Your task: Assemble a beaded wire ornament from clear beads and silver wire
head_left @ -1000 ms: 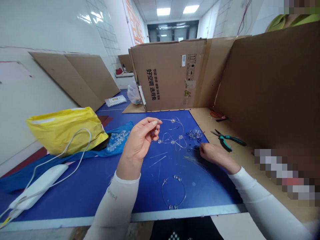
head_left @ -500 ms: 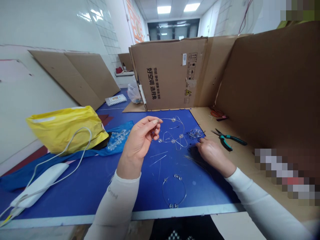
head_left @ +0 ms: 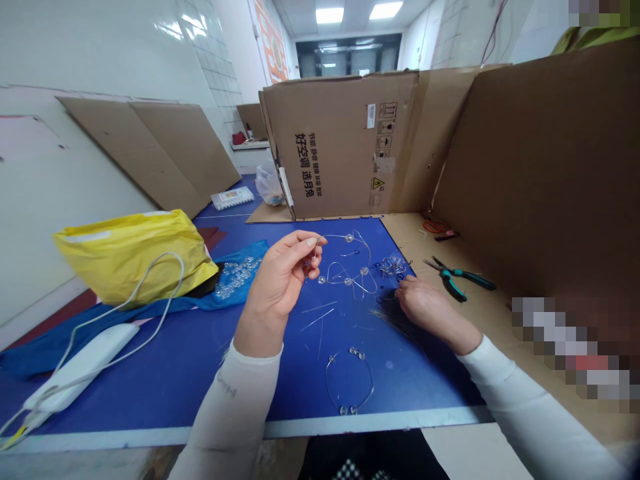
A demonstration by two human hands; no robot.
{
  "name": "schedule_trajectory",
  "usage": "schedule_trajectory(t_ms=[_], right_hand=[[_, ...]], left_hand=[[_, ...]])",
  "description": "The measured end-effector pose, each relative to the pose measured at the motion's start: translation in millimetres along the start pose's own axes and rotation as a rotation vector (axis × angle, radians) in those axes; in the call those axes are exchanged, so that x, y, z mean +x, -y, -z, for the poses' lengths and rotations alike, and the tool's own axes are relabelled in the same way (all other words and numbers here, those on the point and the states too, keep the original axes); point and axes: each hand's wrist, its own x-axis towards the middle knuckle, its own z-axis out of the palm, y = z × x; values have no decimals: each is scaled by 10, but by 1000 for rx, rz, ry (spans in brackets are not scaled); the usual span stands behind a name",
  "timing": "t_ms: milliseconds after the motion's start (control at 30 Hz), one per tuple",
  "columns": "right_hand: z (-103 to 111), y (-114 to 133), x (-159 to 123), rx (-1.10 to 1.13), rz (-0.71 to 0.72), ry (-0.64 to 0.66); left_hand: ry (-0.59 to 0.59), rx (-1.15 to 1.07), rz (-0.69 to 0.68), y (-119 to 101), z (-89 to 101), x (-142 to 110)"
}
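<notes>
Above the blue counter (head_left: 295, 393), beaded wire (head_left: 364, 271) is pinched by the left hand (head_left: 283, 283); the right hand (head_left: 425, 308) is held curled near clear glass beads (head_left: 393, 267).

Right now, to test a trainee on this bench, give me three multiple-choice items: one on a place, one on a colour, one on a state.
1. Where do the teal-handled pliers lie? A) on the floor B) on the cardboard beside the blue mat C) on a shelf
2. What colour is the plastic bag? A) red B) white C) yellow
3. What is the left hand doing? A) holding the beaded wire up B) lying flat C) gripping the pliers

1 B: they rest on the cardboard. 2 C: the bag shows yellow. 3 A: it pinches the wire above the mat.
</notes>
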Motion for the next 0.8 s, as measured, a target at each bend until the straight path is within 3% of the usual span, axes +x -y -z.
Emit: schedule_trajectory(t_ms=[800], right_hand=[[-45,-5,5,42,4,8]], left_hand=[[17,23,-11,3,5,-1]])
